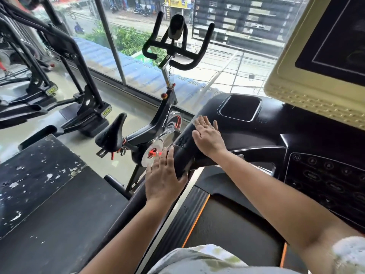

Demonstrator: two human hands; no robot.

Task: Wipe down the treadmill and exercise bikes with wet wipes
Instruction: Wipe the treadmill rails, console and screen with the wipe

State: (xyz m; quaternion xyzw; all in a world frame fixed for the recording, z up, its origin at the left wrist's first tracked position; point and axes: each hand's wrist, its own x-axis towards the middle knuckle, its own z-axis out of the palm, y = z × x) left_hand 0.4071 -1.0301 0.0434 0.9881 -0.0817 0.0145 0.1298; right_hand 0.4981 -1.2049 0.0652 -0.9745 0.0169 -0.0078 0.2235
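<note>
I stand on a black treadmill; its belt (227, 224) with orange edging runs under me. My right hand (207, 137) lies flat, fingers straight, on top of the treadmill's left handrail (182, 155) where it meets the console (256, 131). My left hand (163, 178) rests lower against the outer side of the same handrail, fingers extended and thumb on top. No wet wipe shows; anything under either palm is hidden. A black spin bike (158, 123) with a black saddle (112, 133) stands just left of the handrail.
The treadmill's cream-framed screen (325, 56) and button panel (325, 180) are at the right. A neighbouring black deck (39, 184) with flaked paint lies at lower left. Elliptical machines (79, 86) stand at the far left, before a glass window wall (138, 66).
</note>
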